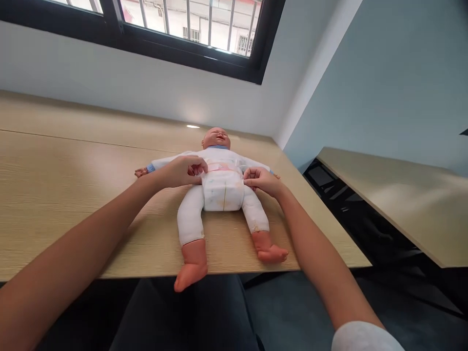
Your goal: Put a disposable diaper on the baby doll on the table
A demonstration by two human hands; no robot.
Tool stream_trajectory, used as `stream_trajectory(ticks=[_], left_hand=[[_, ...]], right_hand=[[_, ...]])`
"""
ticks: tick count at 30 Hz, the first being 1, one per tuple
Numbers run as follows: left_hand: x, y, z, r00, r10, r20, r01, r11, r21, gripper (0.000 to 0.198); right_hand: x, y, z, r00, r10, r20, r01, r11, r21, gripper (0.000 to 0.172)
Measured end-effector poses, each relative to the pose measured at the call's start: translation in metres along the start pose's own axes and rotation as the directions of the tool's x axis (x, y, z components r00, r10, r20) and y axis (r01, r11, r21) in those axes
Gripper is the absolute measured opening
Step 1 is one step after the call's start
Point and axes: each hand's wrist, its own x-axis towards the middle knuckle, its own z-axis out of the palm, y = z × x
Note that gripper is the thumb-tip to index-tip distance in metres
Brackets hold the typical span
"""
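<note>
A soft-bodied baby doll in a white cloth suit (pixel 223 158) lies on its back on a pale oak-grain desk (pixel 73 204), head toward the wall, one vinyl foot (pixel 190 273) jutting past the front edge. A white disposable diaper (pixel 223 192) wraps its hips, and this is the only thing here that holds anything: it encloses the doll's lower body, and its contents cannot be seen. A pink-printed waist band (pixel 219 167) crosses the top of the diaper.

The left hand (pixel 185 171) is curled, its fingers pinching near the end of the band at the doll's side. The right hand (pixel 261 181) grips the diaper's opposite waist edge between thumb and fingertips.

Work at a waistband like this goes best with even tension from both sides, keeping the edge flat against the body and free of creases, with the leg openings left smooth.

Dark trousers (pixel 183 312) show below the desk, and a black-framed barred window (pixel 183 29) sits above it.
</note>
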Motion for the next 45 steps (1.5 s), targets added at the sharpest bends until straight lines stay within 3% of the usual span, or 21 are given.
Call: stream_trajectory(ticks=[8, 11, 14, 17, 19, 20, 22, 26, 29, 35, 45], left_hand=[[0.001, 0.003, 0.003, 0.999, 0.045, -0.015, -0.042, 0.991, 0.127, 0.013], [0.001, 0.005, 0.005, 0.994, 0.111, -0.007, -0.105, 0.956, 0.272, 0.003], [0.001, 0.003, 0.009, 0.985, 0.173, 0.023, -0.168, 0.903, 0.396, 0.010], [-0.001, -0.002, 0.014, 0.978, 0.207, 0.033, -0.194, 0.837, 0.512, 0.012], [-0.002, -0.005, 0.018, 0.975, 0.222, 0.011, -0.189, 0.800, 0.569, 0.012], [-0.002, -0.006, 0.020, 0.972, 0.235, -0.006, -0.186, 0.783, 0.594, 0.013], [0.000, -0.007, 0.023, 0.962, 0.271, -0.039, -0.187, 0.754, 0.629, 0.014], [0.008, -0.010, 0.025, 0.950, 0.310, -0.034, -0.215, 0.730, 0.649, 0.023], [0.013, -0.013, 0.024, 0.961, 0.274, -0.026, -0.200, 0.760, 0.618, 0.025], [0.003, -0.009, 0.017, 0.974, 0.186, -0.130, -0.132, 0.930, 0.343, 0.022], [0.003, -0.007, 0.019, 0.977, 0.134, -0.164, -0.085, 0.958, 0.273, 0.030]], right_hand=[[0.008, 0.008, 0.019, 0.959, -0.253, -0.129, 0.209, 0.936, -0.282, 0.013], [0.009, 0.010, 0.024, 0.936, -0.317, -0.152, 0.229, 0.879, -0.418, 0.011], [0.010, 0.009, 0.028, 0.925, -0.359, -0.128, 0.239, 0.808, -0.538, 0.018], [0.009, 0.005, 0.032, 0.913, -0.381, -0.147, 0.240, 0.790, -0.564, 0.006], [0.008, 0.002, 0.034, 0.875, -0.462, -0.143, 0.291, 0.740, -0.607, 0.038], [0.008, 0.001, 0.035, 0.864, -0.490, -0.110, 0.319, 0.705, -0.633, 0.046], [0.008, 0.000, 0.037, 0.854, -0.517, -0.053, 0.355, 0.654, -0.668, 0.048], [0.017, 0.002, 0.040, 0.847, -0.531, -0.027, 0.361, 0.612, -0.703, 0.031], [0.025, 0.006, 0.040, 0.855, -0.513, -0.072, 0.326, 0.639, -0.697, 0.023], [0.013, 0.001, 0.031, 0.934, -0.348, -0.083, 0.273, 0.842, -0.465, 0.021], [0.016, 0.006, 0.038, 0.918, -0.353, -0.181, 0.247, 0.866, -0.435, 0.017]])
